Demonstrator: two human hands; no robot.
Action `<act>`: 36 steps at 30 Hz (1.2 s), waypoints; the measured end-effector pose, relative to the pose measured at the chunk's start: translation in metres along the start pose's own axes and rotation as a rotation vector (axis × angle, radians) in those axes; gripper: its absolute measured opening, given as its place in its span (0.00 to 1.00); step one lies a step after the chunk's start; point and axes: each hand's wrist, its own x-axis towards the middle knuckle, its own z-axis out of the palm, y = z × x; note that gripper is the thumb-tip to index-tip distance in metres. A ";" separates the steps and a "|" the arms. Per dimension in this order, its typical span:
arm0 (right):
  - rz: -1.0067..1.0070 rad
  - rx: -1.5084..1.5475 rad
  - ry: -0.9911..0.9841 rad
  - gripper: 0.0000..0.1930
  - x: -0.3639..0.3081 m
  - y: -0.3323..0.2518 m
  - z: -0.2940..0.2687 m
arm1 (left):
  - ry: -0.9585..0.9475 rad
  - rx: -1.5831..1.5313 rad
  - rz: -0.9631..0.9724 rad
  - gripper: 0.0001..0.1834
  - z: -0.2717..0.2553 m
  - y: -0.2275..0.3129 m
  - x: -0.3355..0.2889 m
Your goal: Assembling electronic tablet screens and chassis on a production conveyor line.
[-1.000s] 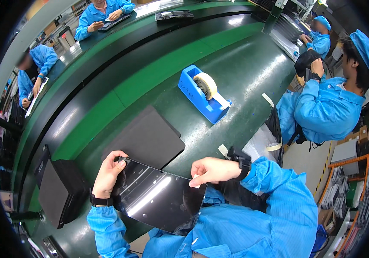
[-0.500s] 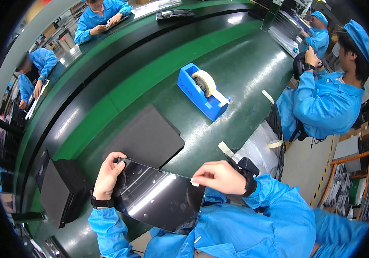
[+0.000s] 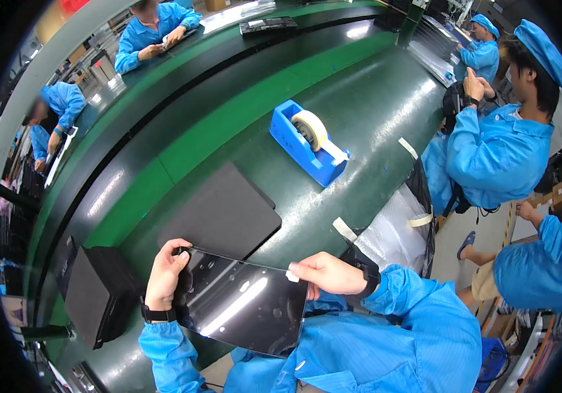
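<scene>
A glossy black panel point(image 3: 228, 298), like a display screen with light reflections and smudges on it, is held up in front of my body. Closed on its upper left corner, my left hand point(image 3: 165, 278) has the thumb on the glossy face. My right hand point(image 3: 334, 274) is at the upper right corner, pinching a small white piece of tape point(image 3: 292, 276) against the panel's edge. Behind the panel lies a stack of dark grey foam sheets point(image 3: 222, 206) on the green table.
A blue tape dispenser point(image 3: 310, 144) with a cream roll stands beyond the sheets. More dark folded boards point(image 3: 100, 295) stand at the left. A plastic-lined black bag point(image 3: 399, 229) hangs at the table's right edge. Co-workers in blue point(image 3: 500, 147) stand at the right and sit across.
My right hand has shifted slightly left with the white tape, which now meets the panel's corner. A person in a blue top has come into view at the right.
</scene>
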 end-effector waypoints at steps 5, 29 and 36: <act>-0.267 0.533 -0.013 0.27 0.007 0.024 0.008 | 0.303 -0.113 0.254 0.17 0.005 0.024 -0.020; -0.378 -0.622 -0.001 0.16 0.039 -0.121 -0.007 | -0.070 0.185 0.316 0.08 0.050 0.063 -0.018; -0.497 -0.192 0.090 0.19 0.063 -0.023 0.032 | 0.418 -0.467 0.350 0.19 0.047 0.037 -0.010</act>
